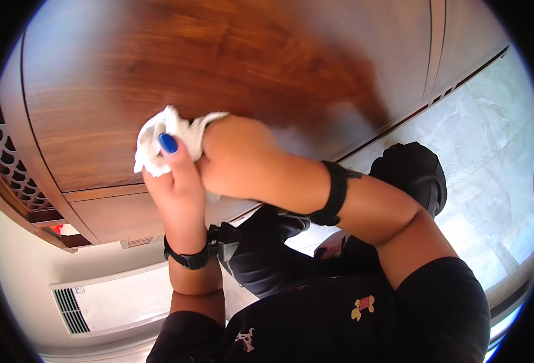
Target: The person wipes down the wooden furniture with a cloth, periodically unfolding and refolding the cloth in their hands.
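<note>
My left hand [173,172] is closed round a bunched white cloth [152,136], its thumb with a blue nail lying across the top. Right beside it, my right hand [234,154] is closed against the same cloth, a fold of which sticks out above it. The right fingers are mostly hidden. Both hands are in front of a glossy brown wooden panel [91,109]; I cannot tell exactly where the cloth touches it. Black straps circle both wrists, and a dark device [223,241] sits on the left one.
An openwork lattice [13,163] edges the wood at the left. Lower left stands a white unit with a dark grille [70,311]. Pale tiled floor [491,115] lies to the right. My bent legs in black [409,172] are close below the hands.
</note>
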`<state>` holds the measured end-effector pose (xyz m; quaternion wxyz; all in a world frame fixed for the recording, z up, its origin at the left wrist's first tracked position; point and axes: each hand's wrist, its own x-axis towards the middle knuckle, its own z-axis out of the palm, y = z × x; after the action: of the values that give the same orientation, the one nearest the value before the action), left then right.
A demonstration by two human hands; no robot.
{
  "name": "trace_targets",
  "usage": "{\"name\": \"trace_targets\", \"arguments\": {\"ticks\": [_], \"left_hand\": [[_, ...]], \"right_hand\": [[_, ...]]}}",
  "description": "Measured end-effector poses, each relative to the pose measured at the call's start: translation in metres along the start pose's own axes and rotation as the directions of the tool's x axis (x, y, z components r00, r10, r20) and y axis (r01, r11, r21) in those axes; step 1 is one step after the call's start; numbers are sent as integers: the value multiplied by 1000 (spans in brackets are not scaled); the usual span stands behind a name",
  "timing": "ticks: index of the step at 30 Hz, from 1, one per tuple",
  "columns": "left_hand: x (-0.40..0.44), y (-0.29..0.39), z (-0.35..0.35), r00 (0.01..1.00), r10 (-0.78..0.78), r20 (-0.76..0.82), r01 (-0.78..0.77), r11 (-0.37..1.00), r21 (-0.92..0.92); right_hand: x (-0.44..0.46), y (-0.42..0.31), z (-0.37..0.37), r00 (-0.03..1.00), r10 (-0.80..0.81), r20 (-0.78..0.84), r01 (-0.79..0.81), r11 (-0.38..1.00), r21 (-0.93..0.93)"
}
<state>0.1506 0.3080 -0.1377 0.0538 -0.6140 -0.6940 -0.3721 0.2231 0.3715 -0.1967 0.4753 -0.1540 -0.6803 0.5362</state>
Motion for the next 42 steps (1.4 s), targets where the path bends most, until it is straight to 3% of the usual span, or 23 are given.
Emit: {"name": "trace_targets", "arguments": {"ticks": [1, 2, 4, 6, 7, 9, 11, 12, 13, 16, 25, 34, 39, 42], "left_hand": [[5, 8, 7, 1000, 9, 26, -8, 999, -34], [14, 21, 19, 988, 153, -4, -153, 988, -5], [24, 42, 27, 997, 9, 81, -14, 997, 71], [40, 58, 45, 982, 126, 138, -152, 968, 198], [48, 67, 54, 972, 172, 160, -210, 940, 268], [60, 80, 76, 941, 264, 214, -323, 891, 320], [68, 90, 99, 910, 317, 268, -392, 868, 306], [70, 95, 110, 898, 329, 293, -411, 864, 289], [71, 99, 120, 889, 333, 314, -420, 867, 267], [73, 108, 146, 865, 339, 370, -433, 877, 210], [69, 112, 133, 853, 287, 436, -366, 924, 108], [66, 92, 29, 936, 130, 328, -149, 988, 34], [51, 61, -25, 983, -1, 182, 4, 1000, -13], [29, 31, -49, 978, -186, 90, 197, 971, -138]], "right_hand": [[1, -6, -18, 996, 77, 35, -78, 997, 1], [2, -1, -28, 999, 50, 17, -49, 997, -57], [9, -2, -52, 996, 89, -25, -91, 991, -102], [10, 2, -76, 977, 28, -210, -53, 992, -116], [10, 7, -88, 954, 3, -300, -17, 999, -44], [9, 18, -108, 874, -118, -472, 93, 993, -75], [18, 11, -133, 834, -229, -502, 349, 923, 159], [13, 2, -151, 855, -191, -483, 271, 957, 101], [22, 11, -174, 910, -281, -306, 363, 896, 256], [15, 29, -200, 897, -137, -421, 255, 937, 238], [7, 56, -222, 924, 48, -379, 85, 941, 327], [27, -3, -115, 996, 64, -65, -27, 889, 456], [27, -37, -39, 988, -85, 130, 23, 909, 415], [22, -31, -1, 975, -149, 164, 82, 930, 357]]}}
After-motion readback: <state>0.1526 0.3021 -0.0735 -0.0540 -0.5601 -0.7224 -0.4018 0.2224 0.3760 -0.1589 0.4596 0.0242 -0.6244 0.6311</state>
